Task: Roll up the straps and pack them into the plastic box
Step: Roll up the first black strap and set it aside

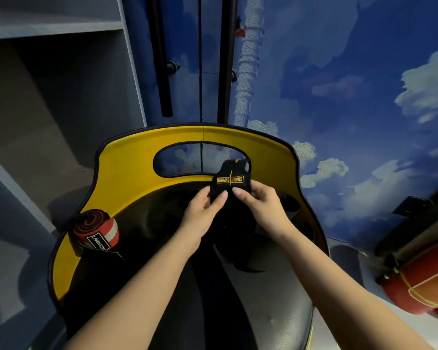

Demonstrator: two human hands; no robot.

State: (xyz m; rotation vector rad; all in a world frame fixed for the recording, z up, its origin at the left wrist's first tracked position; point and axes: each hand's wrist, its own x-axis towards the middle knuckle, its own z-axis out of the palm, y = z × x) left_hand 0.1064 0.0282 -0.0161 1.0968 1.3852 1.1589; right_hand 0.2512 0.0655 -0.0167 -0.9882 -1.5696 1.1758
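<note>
We see the left hand (202, 210) and right hand (261, 203) both pinching a soft black woven strap with yellow label (230, 181), each grip grasping it.

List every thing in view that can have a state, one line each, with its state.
black strap: partly rolled, held up over the chair seat, loose end hanging down
left hand: pinching the black strap
right hand: pinching the black strap
red strap: fully rolled, lying on the left edge of the chair
chair: yellow back upright, seat dark
cabinet doors: closed
plastic box: not in view
</note>
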